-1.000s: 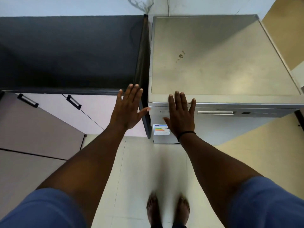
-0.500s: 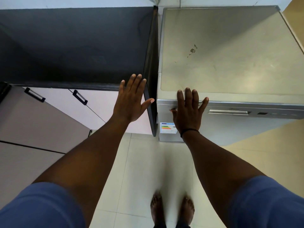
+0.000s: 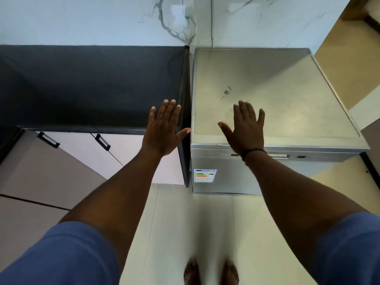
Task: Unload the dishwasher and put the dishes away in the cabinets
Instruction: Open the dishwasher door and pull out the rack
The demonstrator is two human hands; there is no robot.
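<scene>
A silver freestanding dishwasher (image 3: 273, 93) stands at the right with its door closed; an energy label (image 3: 205, 175) is stuck low on its front and a handle recess (image 3: 277, 156) sits under the top edge. My right hand (image 3: 245, 128) hovers flat, fingers spread, above the front left of its top. My left hand (image 3: 164, 129) is held out flat too, over the right end of the dark countertop (image 3: 88, 85). Neither hand holds anything. No dishes are in sight.
Pale cabinet doors (image 3: 82, 153) with black handles (image 3: 102, 142) run under the countertop at the left. A marble wall (image 3: 144, 19) rises behind. My bare feet stand on the cream tiled floor (image 3: 185, 223) in front of the dishwasher.
My right hand has lifted from the dishwasher's front edge and moved right and forward over its top. The view has tilted up, showing the wall. My left hand stays spread.
</scene>
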